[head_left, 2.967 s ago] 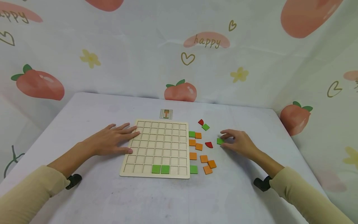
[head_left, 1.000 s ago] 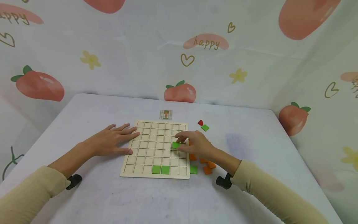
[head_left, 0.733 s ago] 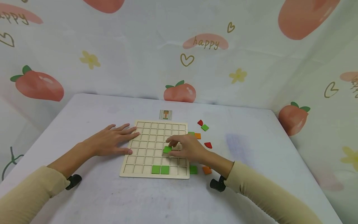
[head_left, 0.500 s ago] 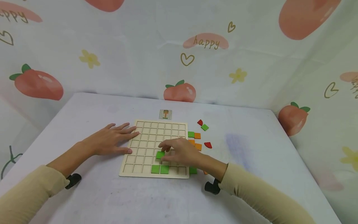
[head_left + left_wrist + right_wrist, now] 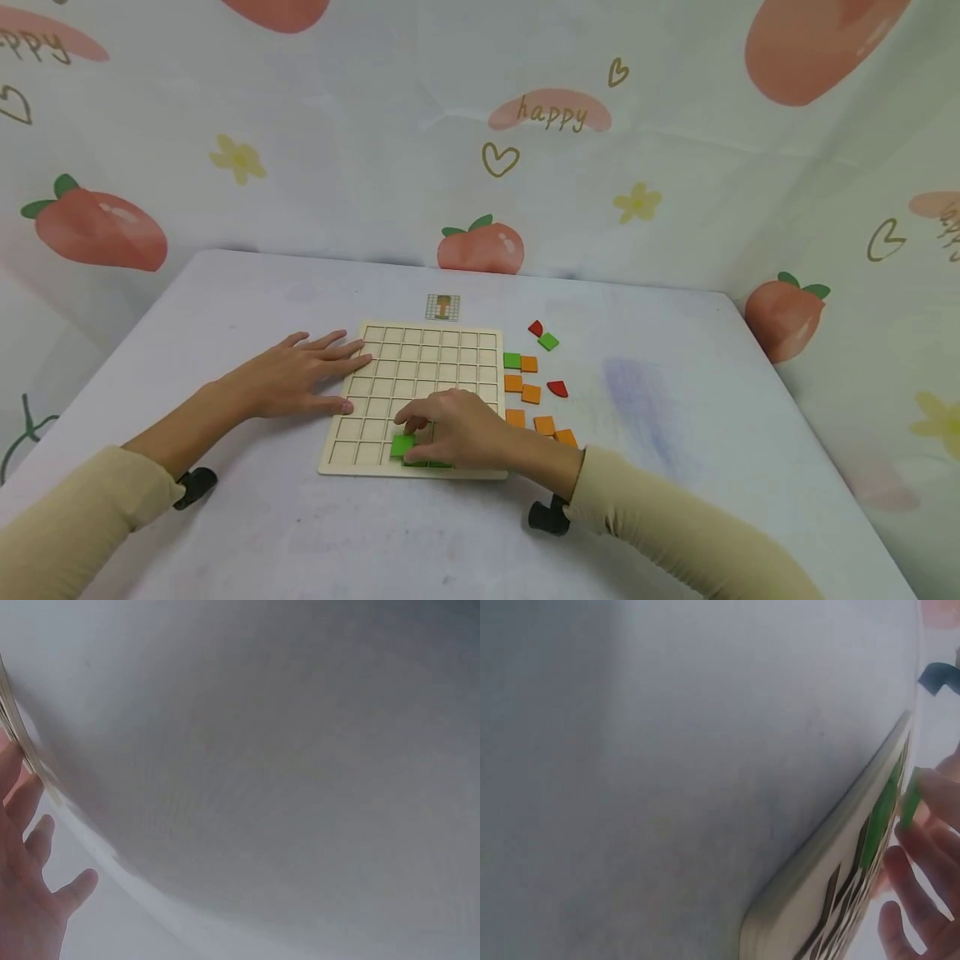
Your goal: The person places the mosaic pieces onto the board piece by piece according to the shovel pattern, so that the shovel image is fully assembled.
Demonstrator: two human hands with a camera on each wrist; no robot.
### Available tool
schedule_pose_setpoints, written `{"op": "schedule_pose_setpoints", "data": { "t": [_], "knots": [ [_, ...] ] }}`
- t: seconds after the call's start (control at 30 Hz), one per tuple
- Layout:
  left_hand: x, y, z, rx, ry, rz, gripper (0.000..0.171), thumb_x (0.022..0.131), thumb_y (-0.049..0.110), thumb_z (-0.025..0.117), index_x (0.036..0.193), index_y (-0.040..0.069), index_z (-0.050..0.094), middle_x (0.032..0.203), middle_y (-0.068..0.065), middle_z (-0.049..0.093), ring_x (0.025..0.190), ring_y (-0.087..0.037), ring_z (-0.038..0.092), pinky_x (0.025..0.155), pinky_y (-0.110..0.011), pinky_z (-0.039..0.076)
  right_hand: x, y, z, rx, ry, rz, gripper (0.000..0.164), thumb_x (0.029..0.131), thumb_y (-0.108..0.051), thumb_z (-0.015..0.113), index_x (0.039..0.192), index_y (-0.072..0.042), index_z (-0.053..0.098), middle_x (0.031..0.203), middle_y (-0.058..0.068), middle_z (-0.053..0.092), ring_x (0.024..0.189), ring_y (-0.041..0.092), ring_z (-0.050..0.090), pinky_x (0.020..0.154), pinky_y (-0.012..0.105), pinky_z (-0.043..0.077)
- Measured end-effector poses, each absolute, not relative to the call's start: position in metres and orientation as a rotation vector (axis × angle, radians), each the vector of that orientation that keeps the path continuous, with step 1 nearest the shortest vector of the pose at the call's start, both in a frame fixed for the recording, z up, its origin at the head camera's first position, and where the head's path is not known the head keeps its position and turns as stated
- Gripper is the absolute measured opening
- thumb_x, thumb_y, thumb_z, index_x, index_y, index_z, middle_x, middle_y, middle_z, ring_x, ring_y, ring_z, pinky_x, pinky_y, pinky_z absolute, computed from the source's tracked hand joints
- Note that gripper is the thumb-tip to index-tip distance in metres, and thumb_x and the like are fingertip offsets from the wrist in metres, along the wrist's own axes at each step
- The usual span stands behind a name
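Observation:
A pale wooden grid board (image 5: 397, 333) lies on the white table. Between thumb and fingers, my right hand (image 5: 465, 429) pinches a green square tile (image 5: 401, 447) over the front row of cells. Two green tiles set in that row are partly covered by this hand. In the right wrist view, the pinched green tile (image 5: 910, 799) is tilted close above the board's surface (image 5: 799, 900). My left hand (image 5: 300, 379) lies spread at the board's left edge, fingertips on its rim. The left wrist view has the left hand (image 5: 30, 877) at the board's edge (image 5: 19, 727).
Right of the board lie several orange tiles (image 5: 531, 394), green tiles (image 5: 512, 361) and two red quarter-round pieces (image 5: 557, 389). A small picture card (image 5: 443, 307) sits behind the board. A printed curtain (image 5: 360, 125) hangs beyond the table.
My right hand picked up a green tile from the right of the board and carried it left and toward me, down to the front row. My left hand stays in place.

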State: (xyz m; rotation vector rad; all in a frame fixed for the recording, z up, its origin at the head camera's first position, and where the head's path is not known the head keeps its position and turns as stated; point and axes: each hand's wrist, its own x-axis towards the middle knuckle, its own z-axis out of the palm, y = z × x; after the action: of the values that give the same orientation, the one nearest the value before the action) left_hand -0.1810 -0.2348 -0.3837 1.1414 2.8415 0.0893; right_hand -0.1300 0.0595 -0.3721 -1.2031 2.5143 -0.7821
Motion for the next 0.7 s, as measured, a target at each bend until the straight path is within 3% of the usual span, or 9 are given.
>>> {"op": "schedule_pose_setpoints", "data": {
  "t": [0.7],
  "knots": [
    [-0.179,-0.234,-0.380,1.149,2.841,0.117,0.075,0.092,0.068,0.052,0.151,0.022,0.046,0.156,-0.005,0.040,0.146,-0.036,0.031,0.107,-0.068,0.029,-0.126,0.050,-0.383,-1.310,2.583,-0.696,0.039,0.085,-0.030,0.081,0.119,-0.016,0.070,0.098,-0.012,0.072,0.089,-0.006,0.060,0.084,0.014,0.045]
  ]
}}
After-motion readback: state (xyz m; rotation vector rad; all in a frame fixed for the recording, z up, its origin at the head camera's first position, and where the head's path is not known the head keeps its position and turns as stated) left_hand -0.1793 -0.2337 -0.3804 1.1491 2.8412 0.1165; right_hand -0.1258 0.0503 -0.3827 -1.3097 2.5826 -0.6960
